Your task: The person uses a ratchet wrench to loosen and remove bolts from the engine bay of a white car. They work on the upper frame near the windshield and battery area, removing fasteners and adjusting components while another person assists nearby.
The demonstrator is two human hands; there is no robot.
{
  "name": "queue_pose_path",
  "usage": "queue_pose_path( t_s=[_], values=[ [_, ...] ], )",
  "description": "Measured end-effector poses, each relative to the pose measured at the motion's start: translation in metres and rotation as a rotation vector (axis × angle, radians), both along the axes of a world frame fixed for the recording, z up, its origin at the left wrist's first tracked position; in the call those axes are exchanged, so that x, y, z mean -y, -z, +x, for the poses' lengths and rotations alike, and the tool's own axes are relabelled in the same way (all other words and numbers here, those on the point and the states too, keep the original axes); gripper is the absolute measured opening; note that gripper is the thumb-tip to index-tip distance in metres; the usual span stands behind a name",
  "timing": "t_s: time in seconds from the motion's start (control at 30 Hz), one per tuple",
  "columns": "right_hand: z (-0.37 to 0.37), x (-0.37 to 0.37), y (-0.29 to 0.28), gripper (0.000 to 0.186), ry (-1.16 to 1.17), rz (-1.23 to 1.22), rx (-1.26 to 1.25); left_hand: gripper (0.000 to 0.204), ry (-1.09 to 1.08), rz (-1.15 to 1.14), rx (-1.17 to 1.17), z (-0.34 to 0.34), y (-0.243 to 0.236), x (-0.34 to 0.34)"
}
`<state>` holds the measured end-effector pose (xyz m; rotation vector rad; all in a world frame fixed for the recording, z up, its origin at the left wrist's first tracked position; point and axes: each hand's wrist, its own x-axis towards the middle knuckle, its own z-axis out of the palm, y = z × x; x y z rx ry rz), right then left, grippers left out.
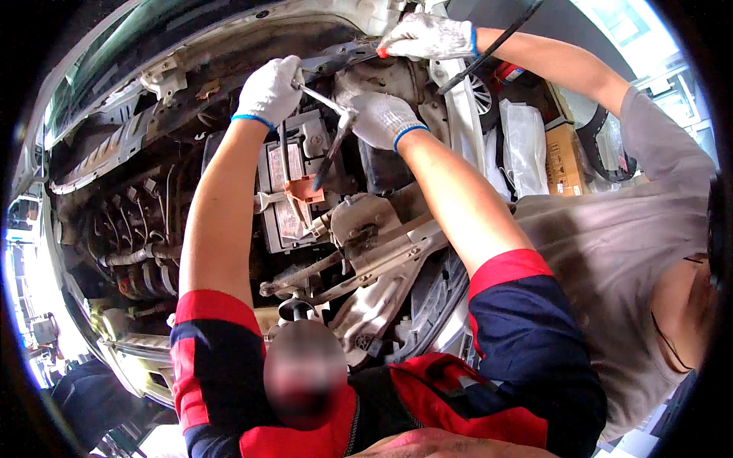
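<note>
Both my hands wear white knitted gloves with blue cuffs and reach over a car's open engine bay. My left hand is closed round the upper end of a slim silver rod. At the rod's other end, beside my right hand, is a silver head with a dark arm slanting down, like a ratchet wrench on an extension bar. My right fingers curl at that head; their tips are partly hidden. Below lies the car battery with an orange terminal cover.
A co-worker's gloved hand pinches something red at the bay's far edge; their grey-shirted body is close on my right. A black rod slants across above. Beyond the fender are a wheel, plastic wrapping and a cardboard box.
</note>
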<state>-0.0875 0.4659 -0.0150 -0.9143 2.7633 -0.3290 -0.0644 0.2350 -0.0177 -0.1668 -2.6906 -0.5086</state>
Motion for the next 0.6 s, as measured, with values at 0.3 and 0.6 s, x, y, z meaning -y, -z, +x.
queue_pose_path(
  t_s=[0.3, 0.6],
  values=[
    [-0.006, -0.001, 0.006, 0.034, -0.045, -0.008, -0.050, 0.028, -0.037, -0.059, -0.035, 0.061, 0.006, -0.013],
    [0.010, 0.002, -0.026, 0.036, -0.114, -0.297, -0.258, 0.022, -0.148, 0.005, -0.203, 0.091, -0.012, 0.015]
  ],
)
